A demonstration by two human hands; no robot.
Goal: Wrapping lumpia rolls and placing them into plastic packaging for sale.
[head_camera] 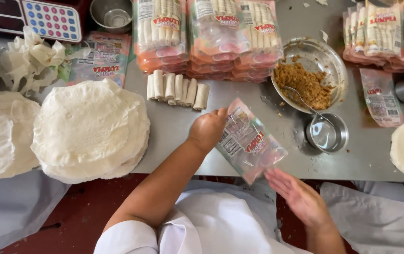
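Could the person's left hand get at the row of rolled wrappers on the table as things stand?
Probably yes: the rolls lie just beyond the left hand with bare table between, though that hand grips an empty plastic pouch.

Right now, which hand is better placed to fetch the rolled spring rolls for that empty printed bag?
Probably the left hand: it grips the printed bag at its upper edge, closest to the row of rolls. The right hand, open-palmed at the bag's lower corner, lies farther away.
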